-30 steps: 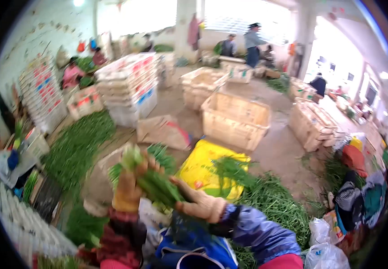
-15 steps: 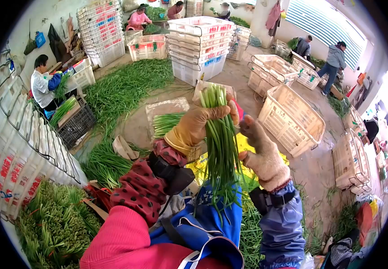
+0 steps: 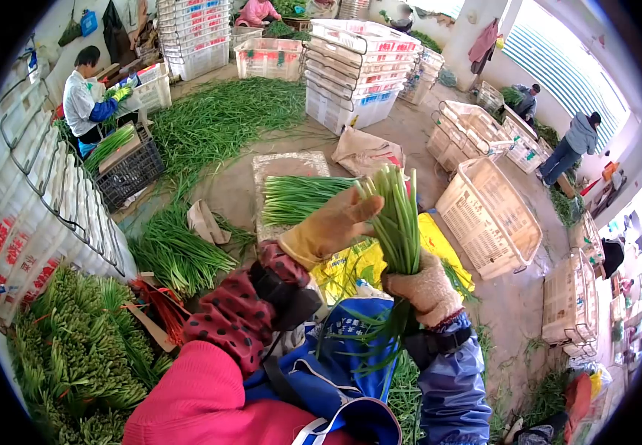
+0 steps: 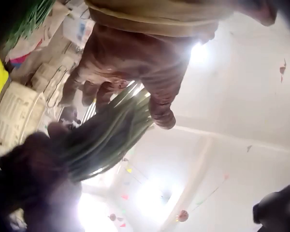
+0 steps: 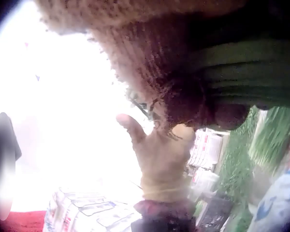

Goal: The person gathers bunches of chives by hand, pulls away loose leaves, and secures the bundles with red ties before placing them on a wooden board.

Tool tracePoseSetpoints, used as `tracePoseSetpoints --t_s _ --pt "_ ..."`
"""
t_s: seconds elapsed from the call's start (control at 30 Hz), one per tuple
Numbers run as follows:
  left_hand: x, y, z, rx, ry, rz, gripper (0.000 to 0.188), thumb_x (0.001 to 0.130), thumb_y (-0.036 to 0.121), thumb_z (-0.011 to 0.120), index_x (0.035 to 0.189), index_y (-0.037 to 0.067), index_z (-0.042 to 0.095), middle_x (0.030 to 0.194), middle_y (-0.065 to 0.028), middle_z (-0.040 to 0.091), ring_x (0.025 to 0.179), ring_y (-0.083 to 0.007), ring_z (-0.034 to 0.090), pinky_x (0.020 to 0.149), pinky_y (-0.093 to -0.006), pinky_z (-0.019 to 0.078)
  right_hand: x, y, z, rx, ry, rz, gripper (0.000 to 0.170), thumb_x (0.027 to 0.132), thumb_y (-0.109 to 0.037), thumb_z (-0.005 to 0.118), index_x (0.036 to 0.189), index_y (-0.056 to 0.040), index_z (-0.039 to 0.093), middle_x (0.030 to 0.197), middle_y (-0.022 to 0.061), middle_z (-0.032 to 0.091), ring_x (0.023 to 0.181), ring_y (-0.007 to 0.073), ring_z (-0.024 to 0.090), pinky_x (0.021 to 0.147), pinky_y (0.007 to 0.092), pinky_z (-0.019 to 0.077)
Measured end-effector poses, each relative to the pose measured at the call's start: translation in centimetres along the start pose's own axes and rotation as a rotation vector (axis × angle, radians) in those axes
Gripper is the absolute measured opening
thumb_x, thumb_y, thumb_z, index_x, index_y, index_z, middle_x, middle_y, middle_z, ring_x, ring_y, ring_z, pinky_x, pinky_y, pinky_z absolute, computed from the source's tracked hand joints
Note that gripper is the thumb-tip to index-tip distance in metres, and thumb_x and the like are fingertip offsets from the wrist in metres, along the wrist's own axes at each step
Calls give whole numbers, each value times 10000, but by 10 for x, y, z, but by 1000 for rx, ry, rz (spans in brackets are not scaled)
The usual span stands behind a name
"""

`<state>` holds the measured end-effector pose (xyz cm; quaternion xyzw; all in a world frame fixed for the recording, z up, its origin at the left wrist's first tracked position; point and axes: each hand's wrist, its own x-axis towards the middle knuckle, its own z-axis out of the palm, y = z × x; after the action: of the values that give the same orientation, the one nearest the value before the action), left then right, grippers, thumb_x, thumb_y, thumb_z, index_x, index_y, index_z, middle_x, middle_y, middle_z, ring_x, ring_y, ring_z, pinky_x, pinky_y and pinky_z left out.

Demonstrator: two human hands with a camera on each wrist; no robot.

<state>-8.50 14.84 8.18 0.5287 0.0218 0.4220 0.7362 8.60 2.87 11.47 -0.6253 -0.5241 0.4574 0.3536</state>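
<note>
A bunch of garlic chives (image 3: 399, 222) stands upright before me, its pale cut ends up and its loose green tips hanging over the blue apron (image 3: 358, 337). My right hand (image 3: 426, 288), in a fuzzy beige glove, grips the bunch around its lower part. Beside the upper end is my left hand (image 3: 330, 228), in a yellow-brown glove, with thumb and fingers spread apart. In the left wrist view the left hand's fingertips (image 4: 163, 118) are right at the cut ends. More chives (image 3: 302, 199) lie on a board (image 3: 291, 163) behind the left hand.
White crates (image 3: 57, 193) are stacked at the left, above many bundled stalks (image 3: 76, 356). A yellow sack (image 3: 343, 271) lies beyond my hands, with an open beige crate (image 3: 488, 219) to its right. One person (image 3: 87, 96) sits at the far left.
The left hand has let go of the bunch and spread its fingers. The right hand, open half a second ago, now grips the bunch lower down, and the bunch has shifted right.
</note>
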Motion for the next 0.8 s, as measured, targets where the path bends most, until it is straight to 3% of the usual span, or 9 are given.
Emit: tracePoseSetpoints --t_s 0.07,0.1,0.2,0.37,0.57,0.67,0.73,0.77,0.8 --pt "-13 -11 -30 74 7 -211 459 935 418 649 1186 40 576 1108 -99 678 933 -160 668 818 -305 550 -2 0 -12 -158 118 -73 351 719 -36 719 1064 -28 654 839 20 655 756 119 597 697 297 493" --pt "-22 -8 -24 94 99 -317 445 940 439 634 1110 29 609 987 -129 715 769 -167 684 699 -282 552 -2 3 -19 -202 126 -37 400 727 -56 716 1120 -35 644 866 47 675 787 134 618 738 309 505" --pt "-30 -4 -7 94 27 -503 419 949 423 626 1057 18 634 818 -135 714 636 -175 665 595 -280 540 -7 8 -22 -316 257 -121 474 717 -70 736 1175 -29 623 892 71 688 822 155 641 766 321 511" --pt "-16 -26 12 -59 56 -548 340 968 347 614 1023 14 652 785 -134 709 595 -181 666 524 -268 529 -14 26 -21 -545 300 -172 658 707 -182 780 1314 -64 557 1016 212 684 987 376 661 825 415 529" --pt "-19 -36 31 -124 50 -612 281 945 260 648 1036 -5 661 764 -126 695 535 -168 622 494 -265 502 -41 28 -26 -745 396 -228 646 709 -172 796 1301 -77 557 1000 204 681 954 376 660 797 431 528" --pt "-29 -43 30 -28 -48 -407 199 945 176 600 965 -17 645 775 -131 670 573 -177 631 520 -261 504 -49 31 -34 -866 440 -327 568 711 -159 793 1233 -90 580 970 184 677 931 380 650 769 445 520" --pt "-36 -43 21 -367 -51 -389 150 934 110 553 887 -20 612 781 -139 645 601 -183 635 537 -257 502 -56 32 -44 -923 472 -370 504 717 -149 783 1179 -94 590 948 170 673 918 380 644 755 452 515" --pt "-38 -45 17 -240 -143 -261 161 930 125 560 865 -14 607 772 -160 657 586 -195 634 518 -272 499 -59 31 -49 -937 485 -371 473 722 -144 777 1154 -95 592 939 163 670 914 379 643 751 454 512" --pt "-38 -41 16 -285 -163 -332 168 929 133 563 873 -18 609 768 -170 659 585 -202 635 512 -279 498 -61 28 -54 -951 496 -372 442 726 -139 771 1129 -97 593 929 156 668 909 378 641 748 456 510"
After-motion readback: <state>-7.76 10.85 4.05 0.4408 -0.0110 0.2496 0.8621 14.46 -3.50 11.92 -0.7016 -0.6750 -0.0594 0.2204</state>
